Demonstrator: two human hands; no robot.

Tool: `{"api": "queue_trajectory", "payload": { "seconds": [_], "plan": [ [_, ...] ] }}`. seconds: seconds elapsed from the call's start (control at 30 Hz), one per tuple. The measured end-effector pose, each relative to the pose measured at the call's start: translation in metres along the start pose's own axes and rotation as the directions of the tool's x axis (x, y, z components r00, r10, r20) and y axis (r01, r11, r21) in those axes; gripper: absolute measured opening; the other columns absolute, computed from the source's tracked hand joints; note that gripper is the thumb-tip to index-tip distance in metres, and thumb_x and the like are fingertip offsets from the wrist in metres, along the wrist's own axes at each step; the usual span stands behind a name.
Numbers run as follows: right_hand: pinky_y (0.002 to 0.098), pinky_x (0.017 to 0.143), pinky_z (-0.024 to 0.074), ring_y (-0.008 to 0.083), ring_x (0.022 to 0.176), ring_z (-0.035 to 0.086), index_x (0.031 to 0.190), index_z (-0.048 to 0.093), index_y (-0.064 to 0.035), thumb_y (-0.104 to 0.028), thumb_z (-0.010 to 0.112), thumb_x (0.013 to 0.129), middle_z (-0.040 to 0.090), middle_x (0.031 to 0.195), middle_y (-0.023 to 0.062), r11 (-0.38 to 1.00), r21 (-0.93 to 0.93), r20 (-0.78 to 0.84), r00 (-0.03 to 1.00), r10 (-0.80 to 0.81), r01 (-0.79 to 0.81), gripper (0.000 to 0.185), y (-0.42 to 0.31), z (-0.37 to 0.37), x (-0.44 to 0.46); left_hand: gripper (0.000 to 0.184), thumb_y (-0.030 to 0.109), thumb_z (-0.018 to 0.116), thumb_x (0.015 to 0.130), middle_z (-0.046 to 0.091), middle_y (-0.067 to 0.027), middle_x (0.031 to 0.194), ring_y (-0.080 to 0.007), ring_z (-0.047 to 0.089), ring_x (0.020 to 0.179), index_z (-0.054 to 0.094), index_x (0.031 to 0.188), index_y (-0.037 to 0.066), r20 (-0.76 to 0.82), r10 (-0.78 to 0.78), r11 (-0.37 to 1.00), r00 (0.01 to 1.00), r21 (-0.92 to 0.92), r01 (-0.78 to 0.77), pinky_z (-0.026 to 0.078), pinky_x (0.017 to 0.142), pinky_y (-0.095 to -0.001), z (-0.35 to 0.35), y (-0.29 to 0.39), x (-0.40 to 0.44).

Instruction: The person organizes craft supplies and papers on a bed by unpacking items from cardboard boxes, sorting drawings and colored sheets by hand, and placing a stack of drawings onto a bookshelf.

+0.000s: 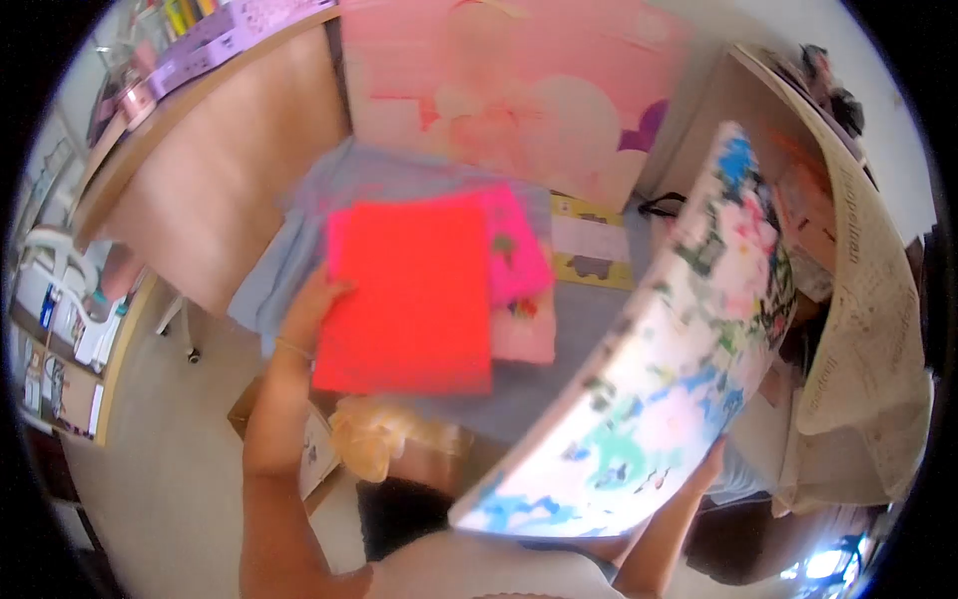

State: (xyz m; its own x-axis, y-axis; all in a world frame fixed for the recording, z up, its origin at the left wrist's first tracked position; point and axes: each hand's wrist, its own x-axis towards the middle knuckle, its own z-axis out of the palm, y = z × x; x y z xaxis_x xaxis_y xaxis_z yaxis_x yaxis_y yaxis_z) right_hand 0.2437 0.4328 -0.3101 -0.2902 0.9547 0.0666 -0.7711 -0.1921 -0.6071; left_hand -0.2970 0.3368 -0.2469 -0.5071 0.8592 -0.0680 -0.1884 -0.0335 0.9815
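Note:
My left hand point(324, 298) grips the left edge of a flat, bright red rectangular sheet point(409, 299), the thumb lying on its front. Whether it is paper or cloth I cannot tell. Behind it show a hot pink piece point(521, 250) with a green mark and a pale pink piece point(529, 339); I cannot tell if my hand holds these too. On the right, my right hand point(711, 467) is at the lower edge of a large floral panel point(679, 349), standing tilted. Its fingers are mostly hidden behind the panel, seemingly closed on it.
Grey-blue cloth point(269, 280) lies beneath the sheets, beside a yellow printed item point(599, 250). A pink picture board point(559, 110) stands at the back. A shelf unit with a printed cover point(868, 280) is at right, and a desk with a purple organizer point(200, 50) at upper left.

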Motion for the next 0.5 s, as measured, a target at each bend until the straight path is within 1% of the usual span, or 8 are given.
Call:
{"api": "queue_trajectory", "payload": {
  "seconds": [0.03, 0.13, 0.23, 0.27, 0.37, 0.4, 0.43, 0.5],
  "plan": [
    [0.0465, 0.095, 0.0366, 0.031, 0.113, 0.046, 0.128, 0.035, -0.0023, -0.031, 0.049, 0.087, 0.045, 0.125, 0.0156, 1.0, -0.003, 0.043, 0.999, 0.017, -0.017, 0.052, 0.003, 0.031, 0.01, 0.044, 0.008, 0.058, 0.072, 0.058, -0.0091, 0.102, -0.0191, 0.056, 0.091, 0.049, 0.115, 0.003, 0.015, -0.031, 0.999, 0.999, 0.022, 0.031, 0.045, 0.08, -0.0313, -0.005, -0.007, -0.007],
    [0.044, 0.092, 0.0406, 0.0303, 0.109, 0.048, 0.126, 0.037, -0.003, -0.028, 0.048, 0.088, 0.047, 0.122, 0.0145, 0.995, -0.078, -0.046, 0.997, 0.064, -0.068, 0.048, 0.02, 0.069, 0.046, 0.045, 0.007, 0.057, 0.071, 0.058, -0.0086, 0.102, -0.0189, 0.056, 0.088, 0.048, 0.115, 0.001, 0.028, 0.137, 0.987, 0.99, 0.08, -0.139, 0.045, 0.078, -0.0297, -0.015, -0.043, -0.002],
    [0.0378, 0.083, 0.0467, 0.0246, 0.099, 0.054, 0.124, 0.039, -0.0046, -0.02, 0.049, 0.088, 0.051, 0.115, 0.0109, 0.977, -0.209, 0.095, 0.993, 0.069, -0.048, 0.041, 0.037, 0.149, 0.095, 0.046, 0.006, 0.055, 0.071, 0.059, -0.0089, 0.101, -0.0191, 0.056, 0.087, 0.048, 0.116, 0.001, 0.057, 0.107, 0.964, 0.993, 0.24, -0.118, 0.045, 0.079, -0.0297, -0.04, -0.079, 0.02],
    [0.035, 0.08, 0.0473, 0.0233, 0.097, 0.054, 0.122, 0.042, -0.0034, -0.022, 0.048, 0.089, 0.053, 0.111, 0.0114, 0.971, -0.24, 0.072, 0.997, 0.016, 0.001, 0.038, 0.046, 0.162, 0.117, 0.043, 0.005, 0.054, 0.072, 0.059, -0.0098, 0.099, -0.0178, 0.056, 0.086, 0.049, 0.114, 0.001, 0.143, 0.273, 0.844, 0.951, 0.439, -0.308, 0.045, 0.078, -0.0301, -0.021, -0.055, 0.009],
    [0.0318, 0.075, 0.0481, 0.0199, 0.093, 0.055, 0.114, 0.047, -0.0023, -0.024, 0.048, 0.09, 0.055, 0.105, 0.0092, 0.905, -0.387, -0.051, 0.976, -0.21, 0.175, 0.032, 0.067, 0.253, 0.158, 0.039, 0.002, 0.053, 0.073, 0.059, -0.0067, 0.098, -0.0151, 0.055, 0.088, 0.051, 0.112, 0.002, 0.018, 0.025, 0.961, 1.0, 0.277, -0.029, 0.044, 0.079, -0.0297, -0.005, -0.026, -0.014],
    [0.0324, 0.075, 0.0481, 0.0193, 0.093, 0.055, 0.112, 0.048, -0.0026, -0.022, 0.049, 0.089, 0.055, 0.105, 0.008, 0.921, -0.346, 0.098, 0.983, -0.155, 0.179, 0.03, 0.073, 0.255, 0.188, 0.041, 0.001, 0.053, 0.072, 0.058, -0.0061, 0.098, -0.0157, 0.054, 0.09, 0.05, 0.114, 0.002, 0.074, 0.076, 0.989, 0.994, 0.123, -0.085, 0.043, 0.081, -0.0292, -0.014, -0.046, -0.003],
    [0.0331, 0.075, 0.048, 0.0186, 0.092, 0.055, 0.11, 0.048, -0.0028, -0.02, 0.049, 0.089, 0.054, 0.106, 0.0069, 0.935, -0.307, 0.247, 0.964, -0.1, 0.176, 0.027, 0.081, 0.253, 0.218, 0.042, 0.001, 0.053, 0.072, 0.058, -0.0064, 0.099, -0.016, 0.054, 0.09, 0.049, 0.114, 0.001, 0.067, 0.149, 0.972, 0.987, 0.174, -0.159, 0.043, 0.081, -0.0292, -0.018, -0.051, -0.002],
    [0.0351, 0.077, 0.0482, 0.0196, 0.094, 0.054, 0.114, 0.044, -0.0042, -0.02, 0.053, 0.087, 0.052, 0.108, 0.0069, 0.949, -0.274, 0.23, 0.969, -0.095, 0.158, 0.032, 0.109, 0.289, 0.242, 0.043, 0.001, 0.053, 0.072, 0.058, -0.0069, 0.099, -0.0164, 0.053, 0.091, 0.048, 0.114, 0.0, 0.051, 0.22, 0.943, 0.974, 0.244, -0.226, 0.042, 0.082, -0.0292, -0.022, -0.054, -0.001]
  ]
}}
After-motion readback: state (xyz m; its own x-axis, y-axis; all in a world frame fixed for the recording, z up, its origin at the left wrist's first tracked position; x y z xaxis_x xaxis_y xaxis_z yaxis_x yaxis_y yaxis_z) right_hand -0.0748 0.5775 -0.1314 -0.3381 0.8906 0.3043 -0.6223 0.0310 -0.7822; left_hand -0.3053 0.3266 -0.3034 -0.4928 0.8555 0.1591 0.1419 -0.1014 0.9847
